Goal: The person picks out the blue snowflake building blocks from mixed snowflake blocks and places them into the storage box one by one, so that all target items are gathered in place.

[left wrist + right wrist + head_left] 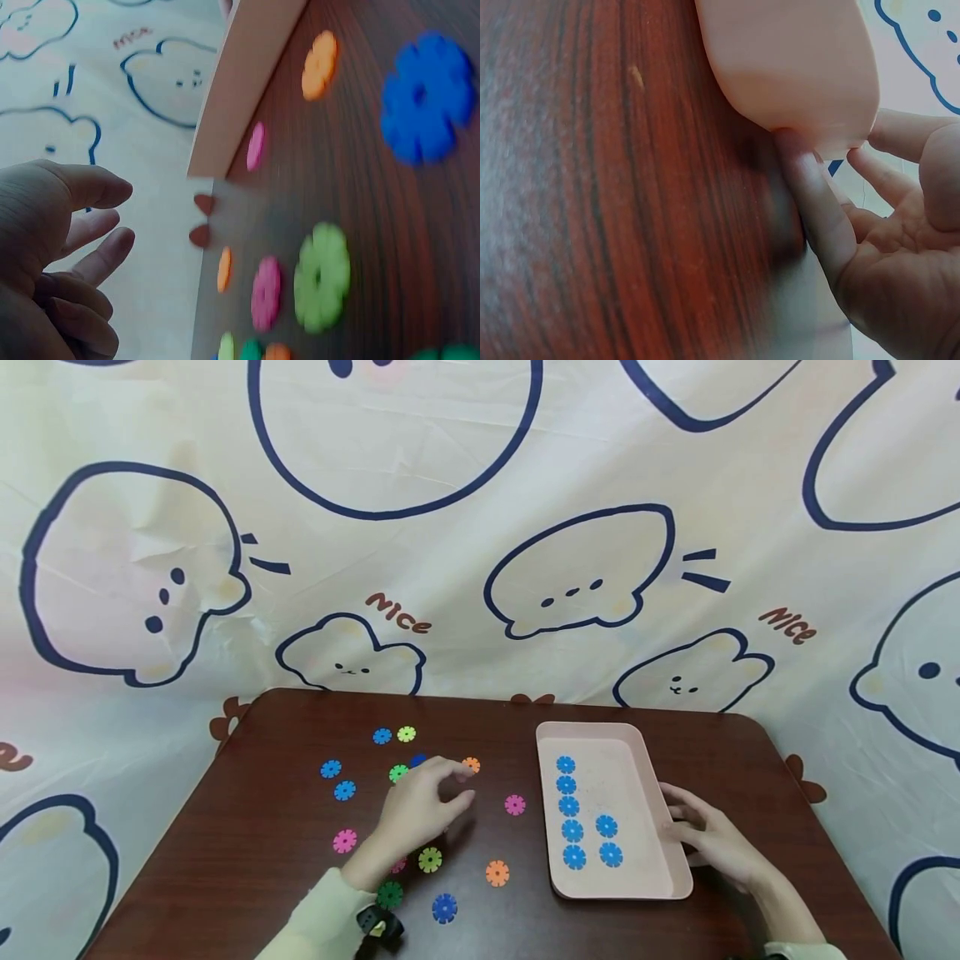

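My left hand (420, 806) hovers over the middle of the table among scattered plastic snowflake discs, its fingers loosely bent. In the left wrist view a gap shows between thumb and fingers, with nothing held. Closest to its fingertips is an orange disc (471, 765); a green disc (398, 773) lies beside the knuckles. At the right, my right hand (720, 843) holds the right side of a pale pink tray (622, 760), thumb and fingers at its rim and wall. Blue discs (570, 807) lie inside the tray in two columns, the left one longer.
More discs lie loose on the dark wooden table (247, 860): pink (514, 805), orange (497, 873), dark blue (445, 908), dark green (390, 894) and several others. Light blue ones (345, 791) are at the left. A printed cloth (450, 560) hangs behind the table.
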`<state>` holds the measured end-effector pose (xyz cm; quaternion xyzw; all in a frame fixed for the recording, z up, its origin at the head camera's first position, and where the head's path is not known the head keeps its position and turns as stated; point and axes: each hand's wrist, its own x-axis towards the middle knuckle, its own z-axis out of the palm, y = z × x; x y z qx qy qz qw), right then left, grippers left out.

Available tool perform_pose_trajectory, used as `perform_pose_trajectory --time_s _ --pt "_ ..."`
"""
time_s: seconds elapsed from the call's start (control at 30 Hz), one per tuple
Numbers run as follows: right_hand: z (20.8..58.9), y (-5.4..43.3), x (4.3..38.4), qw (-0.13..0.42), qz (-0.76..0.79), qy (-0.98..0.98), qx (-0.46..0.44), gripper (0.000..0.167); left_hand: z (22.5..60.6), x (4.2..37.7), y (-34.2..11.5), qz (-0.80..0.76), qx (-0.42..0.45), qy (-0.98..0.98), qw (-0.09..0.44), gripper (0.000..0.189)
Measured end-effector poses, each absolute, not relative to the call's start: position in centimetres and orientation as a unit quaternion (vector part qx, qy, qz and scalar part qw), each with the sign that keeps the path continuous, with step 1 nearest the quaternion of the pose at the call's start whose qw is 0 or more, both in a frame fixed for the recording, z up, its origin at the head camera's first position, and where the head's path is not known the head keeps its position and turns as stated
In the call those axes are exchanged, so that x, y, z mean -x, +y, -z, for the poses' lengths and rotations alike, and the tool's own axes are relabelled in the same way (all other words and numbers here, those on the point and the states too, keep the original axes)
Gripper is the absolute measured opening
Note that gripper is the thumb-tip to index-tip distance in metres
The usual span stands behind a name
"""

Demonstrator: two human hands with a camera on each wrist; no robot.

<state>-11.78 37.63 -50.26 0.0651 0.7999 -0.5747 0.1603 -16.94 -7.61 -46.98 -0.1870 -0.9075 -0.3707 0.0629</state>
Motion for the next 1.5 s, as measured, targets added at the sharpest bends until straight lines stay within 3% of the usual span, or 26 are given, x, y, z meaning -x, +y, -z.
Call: perform_pose_trajectory --time_s 0.8,1.23,1.5 --pt "50.1 37.7 11.7 0.165 0.576 0.799 -0.055 0.074 49.5 18.3 -21.0 0.312 0.030 -0.947 0.073 0.043" --pt "50.1 37.6 11.7 0.162 0.574 0.800 -0.059 0.075 51.0 18.1 -23.0 0.278 -0.019 -0.959 0.041 0.053" --pt "50.2 37.6 11.7 0.161 0.573 0.801 -0.067 0.074 51.0 18.4 -23.0 0.277 -0.025 -0.960 0.032 0.048"
